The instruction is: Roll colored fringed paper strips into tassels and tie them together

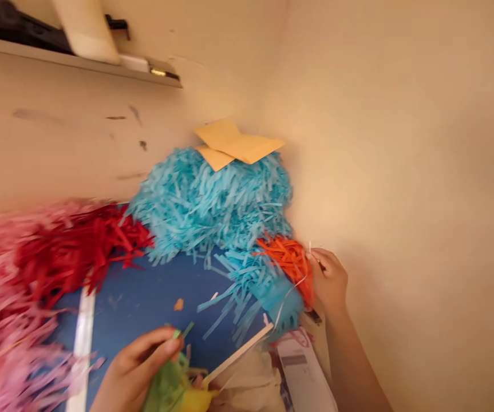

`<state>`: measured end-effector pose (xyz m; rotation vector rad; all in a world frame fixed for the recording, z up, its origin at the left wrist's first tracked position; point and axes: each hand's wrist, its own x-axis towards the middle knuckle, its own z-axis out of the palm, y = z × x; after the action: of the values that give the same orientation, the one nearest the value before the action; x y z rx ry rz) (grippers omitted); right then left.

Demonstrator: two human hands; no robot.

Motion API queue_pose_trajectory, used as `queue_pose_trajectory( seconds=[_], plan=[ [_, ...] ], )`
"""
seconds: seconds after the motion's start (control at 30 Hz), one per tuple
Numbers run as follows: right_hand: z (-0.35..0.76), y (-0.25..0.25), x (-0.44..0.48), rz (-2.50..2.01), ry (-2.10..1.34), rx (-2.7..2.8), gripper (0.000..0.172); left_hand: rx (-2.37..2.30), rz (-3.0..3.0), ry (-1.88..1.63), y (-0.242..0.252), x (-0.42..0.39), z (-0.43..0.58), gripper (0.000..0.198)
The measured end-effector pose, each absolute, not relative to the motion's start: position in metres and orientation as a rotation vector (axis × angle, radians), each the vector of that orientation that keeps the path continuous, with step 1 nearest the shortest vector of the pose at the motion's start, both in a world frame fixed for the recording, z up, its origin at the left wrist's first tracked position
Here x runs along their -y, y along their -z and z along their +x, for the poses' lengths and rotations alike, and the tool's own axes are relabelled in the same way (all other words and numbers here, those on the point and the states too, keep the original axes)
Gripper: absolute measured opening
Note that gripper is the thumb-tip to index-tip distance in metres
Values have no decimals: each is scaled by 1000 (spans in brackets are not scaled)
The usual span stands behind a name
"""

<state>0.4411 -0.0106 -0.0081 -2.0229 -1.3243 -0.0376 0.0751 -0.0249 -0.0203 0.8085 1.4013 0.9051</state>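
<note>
Low in the view, my left hand (137,366) is closed, thumb and finger pinching a bit of green tissue paper (165,383). Yellow paper (197,399) lies against the green near a pale flat stick (240,353). My right hand (330,280) is raised at the right, its fingertips pinched on a thin white string (287,294) that curves down toward the stick. Directly beside those fingers is a bunch of orange paper fringe (287,256). A loose light-blue fringe piece (268,286) lies under the string.
A big heap of light-blue fringe (216,200) fills the corner, with yellow-orange paper pieces (238,143) on top. Red fringe (79,249) and pink fringe (6,309) cover the left of the blue table (152,297). Above is a wall shelf (79,66). White papers (304,372) lie at lower right.
</note>
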Motion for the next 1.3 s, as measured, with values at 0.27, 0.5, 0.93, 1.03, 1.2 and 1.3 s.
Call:
queue_pose_trajectory(
  seconds=[0.27, 0.5, 0.93, 1.03, 1.2, 1.3],
  plan=[
    [255, -5, 60, -1276, -1049, 1708, 33, -1005, 356, -993, 8, 36, 81, 35],
    [234, -8, 48, -1211, -1098, 1789, 28, -933, 329, -1015, 18, 46, 61, 31],
    [230, -3, 44, -1305, -1104, 1750, 29, -928, 361, -984, 20, 47, 59, 35],
    [232, -1, 45, -1327, -1127, 1707, 28, -904, 379, -990, 18, 47, 61, 32],
    [232, -2, 46, -1311, -1147, 1702, 28, -938, 438, -976, 17, 48, 63, 33],
    [231, -3, 46, -1283, -1145, 1723, 28, -959, 499, -973, 17, 48, 63, 33]
  ],
)
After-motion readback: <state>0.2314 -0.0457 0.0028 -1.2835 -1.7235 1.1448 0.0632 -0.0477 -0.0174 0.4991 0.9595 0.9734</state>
